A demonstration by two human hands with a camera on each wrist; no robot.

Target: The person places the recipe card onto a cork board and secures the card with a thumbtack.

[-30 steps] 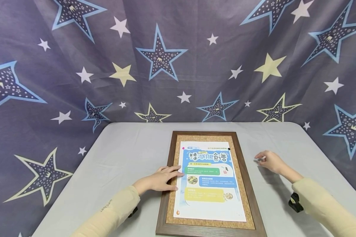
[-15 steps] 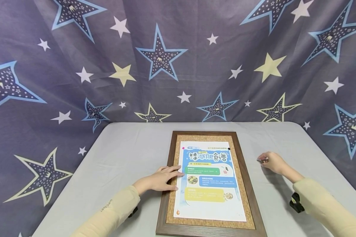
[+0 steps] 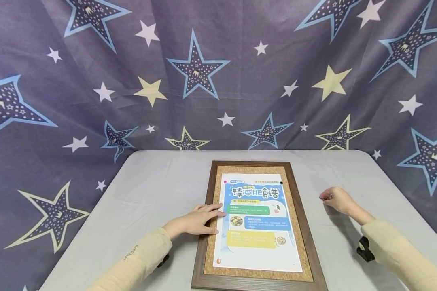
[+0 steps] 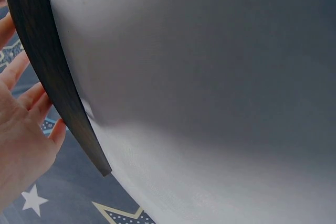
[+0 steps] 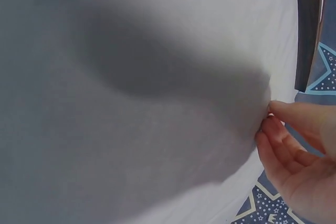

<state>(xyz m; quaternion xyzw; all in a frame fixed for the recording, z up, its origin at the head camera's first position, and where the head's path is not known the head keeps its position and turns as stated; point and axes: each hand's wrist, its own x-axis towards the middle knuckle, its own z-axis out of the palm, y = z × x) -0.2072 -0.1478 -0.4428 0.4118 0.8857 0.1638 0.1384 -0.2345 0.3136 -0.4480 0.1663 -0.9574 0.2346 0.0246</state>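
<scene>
A framed cork board (image 3: 259,279) lies on the table, with a printed paper sheet (image 3: 258,258) on it. A pink pin (image 3: 225,182) sits at the sheet's top left corner and a black pin (image 3: 281,183) at its top right. My left hand (image 3: 200,220) rests on the frame's left side, its fingers spread over the wood and reaching the sheet. In the left wrist view the fingers lie along the dark frame edge (image 4: 52,72). To the board's right, my right hand (image 3: 336,200) pinches thumb and fingers together low over the table; its small pale thing is hidden by the fingertips (image 5: 275,107).
A grey-white cloth covers the table (image 3: 160,178). Behind and beside it hangs a dark star-patterned curtain (image 3: 218,133). A black wrist band (image 3: 365,249) shows under the right sleeve.
My right hand has drifted slightly right, away from the board. The small pale thing at its fingertips, visible before, is now hidden. The left hand and board have stayed still.
</scene>
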